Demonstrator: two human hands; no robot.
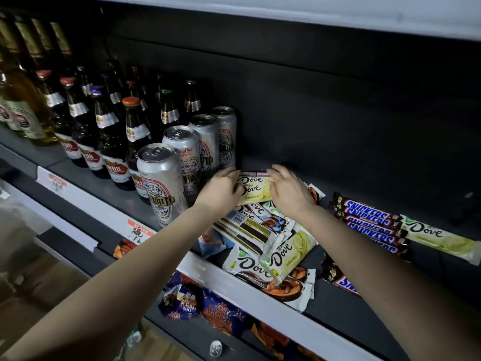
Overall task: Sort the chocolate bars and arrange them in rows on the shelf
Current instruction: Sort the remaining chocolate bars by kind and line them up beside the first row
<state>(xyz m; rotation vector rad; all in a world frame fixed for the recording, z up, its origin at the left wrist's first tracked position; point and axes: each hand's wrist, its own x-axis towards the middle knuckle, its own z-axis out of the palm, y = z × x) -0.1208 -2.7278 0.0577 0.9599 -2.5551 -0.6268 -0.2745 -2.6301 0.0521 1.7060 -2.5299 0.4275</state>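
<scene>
Yellow Dove bars (256, 190) held between left hand (221, 188), right hand (289, 191); fingers curled over ends.

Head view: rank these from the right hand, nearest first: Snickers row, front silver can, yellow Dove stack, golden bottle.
1. yellow Dove stack, gripped by the right hand
2. Snickers row, to its right
3. front silver can, to the left
4. golden bottle, far left

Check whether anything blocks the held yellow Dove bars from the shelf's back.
Nothing visible does. The left hand and right hand hold the stacked yellow Dove chocolate bars; only dark shelf floor lies behind them. Tall silver cans stand leftward.
</scene>
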